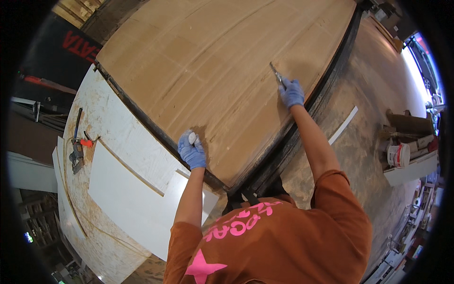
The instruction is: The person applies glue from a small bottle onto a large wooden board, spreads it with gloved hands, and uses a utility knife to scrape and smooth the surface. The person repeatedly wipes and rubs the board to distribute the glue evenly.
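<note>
A large brown panel (198, 71) with dark edging lies in front of me, with streaks and dust across its surface. In a blue glove, my right hand (292, 93) closes round a slim grey hand tool (277, 73). Its narrow dark tip points away to the left, at or just above the panel; its exact kind is not clear. My left hand (192, 154), also gloved in blue, is over the panel's near left edge. Its fingers are curled round a small white rounded thing (192, 137), which I cannot identify.
White sheets (123, 177) lie left on a dusty pale surface, beside a corded power tool (75, 156) with an orange part. A white strip (344, 125) lies on the floor to the right. Farther right stand a white bucket (398, 155) and boxes (411, 125).
</note>
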Demonstrator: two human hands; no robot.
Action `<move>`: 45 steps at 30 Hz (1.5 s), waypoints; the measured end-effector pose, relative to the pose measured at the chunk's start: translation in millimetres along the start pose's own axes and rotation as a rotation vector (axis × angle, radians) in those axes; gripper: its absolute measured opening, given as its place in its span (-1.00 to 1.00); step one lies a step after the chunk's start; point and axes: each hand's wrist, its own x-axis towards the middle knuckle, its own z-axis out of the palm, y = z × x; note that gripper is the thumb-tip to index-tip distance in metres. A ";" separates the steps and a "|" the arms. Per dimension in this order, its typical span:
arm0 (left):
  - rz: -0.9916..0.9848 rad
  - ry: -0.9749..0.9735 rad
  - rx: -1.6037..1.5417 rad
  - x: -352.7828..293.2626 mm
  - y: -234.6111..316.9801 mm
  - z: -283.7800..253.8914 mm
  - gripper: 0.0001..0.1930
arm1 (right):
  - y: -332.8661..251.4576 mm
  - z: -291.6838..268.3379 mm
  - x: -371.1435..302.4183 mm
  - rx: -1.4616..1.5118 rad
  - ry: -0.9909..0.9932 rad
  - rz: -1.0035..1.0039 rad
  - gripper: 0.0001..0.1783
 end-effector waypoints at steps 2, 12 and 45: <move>-0.028 0.018 -0.059 -4.9 -6.4 3.5 -0.83 | -2.4 -0.2 -12.4 0.031 -0.025 -0.043 -0.58; -0.198 -0.038 -0.120 -9.1 -8.3 -1.5 -0.75 | 47.5 -8.7 24.3 0.067 -0.029 -0.220 -0.58; -0.345 0.114 0.251 -85.0 114.3 94.5 -0.76 | 143.7 -27.5 162.7 0.005 -0.183 -0.403 -0.53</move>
